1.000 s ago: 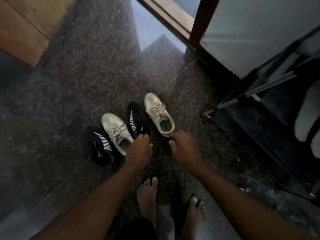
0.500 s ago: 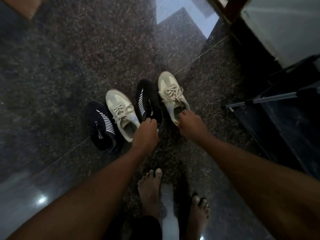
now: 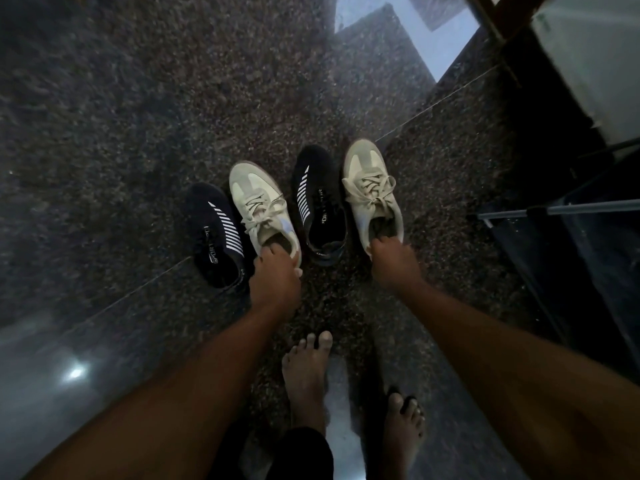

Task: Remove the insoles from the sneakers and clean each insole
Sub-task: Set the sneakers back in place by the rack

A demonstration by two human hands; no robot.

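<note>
Beige canvas, two sneakers on the speckled stone floor (image 3: 138,98), each with a black slip-on to its left. The L sneaker (image 3: 254,199) lay straight ahead of the left hand (image 3: 275,282) and the R sneaker (image 3: 369,181) straight ahead of the right hand (image 3: 393,263), so one hand per shoe and no crossing over. Both shoes pointed toes away from the person and heels toward the wrists, long axis roughly in line w/ each forearm. Left hand: fingers curled down into the shoe mouth, thumb outside at the heel, looked to be pinching the heel rim. Right hand: fingertips dipped into the mouth too, but whether they held anything I couldn't tell. Insoles weren't visible, presumably inside under the fingertips, running fwd toward the toes. By my reckoning they'd have to peel up at the heel end and slide back toward the wrist, along the shoe's length. Bare feet (image 3: 306,372) stood just behind the hands.
</note>
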